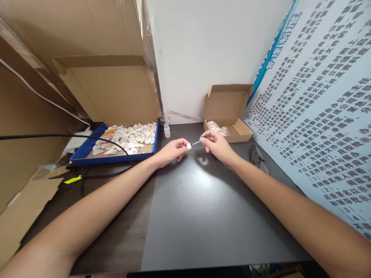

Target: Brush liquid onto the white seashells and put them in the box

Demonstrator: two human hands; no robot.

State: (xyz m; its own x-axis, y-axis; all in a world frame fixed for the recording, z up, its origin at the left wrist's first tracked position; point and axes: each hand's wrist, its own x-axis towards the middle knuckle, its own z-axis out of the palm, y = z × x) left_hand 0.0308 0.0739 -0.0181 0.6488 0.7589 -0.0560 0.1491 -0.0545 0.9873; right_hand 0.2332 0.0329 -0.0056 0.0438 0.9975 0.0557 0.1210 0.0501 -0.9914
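Observation:
My left hand (173, 150) pinches a small white seashell (189, 146) between thumb and fingers, above the dark tabletop. Opposite it, my right hand (216, 145) is closed on a thin, pale stick-like tool (196, 143) with a dark end. That end points at the shell and seems to touch it or lie very close; I cannot tell which. Behind my left hand stands a small clear bottle (167, 131) with a white label. A blue-edged box (75, 154) full of pale shells lies to the left. Shells also fill the left side of a small open cardboard box (243, 135).
A black cable (87, 136) crosses in front of the blue-edged box. Dark-framed glasses (259, 159) lie beside my right forearm. A yellow tag (73, 179) and a cardboard piece (31, 204) are at left. A printed poster (319, 96) borders the right side.

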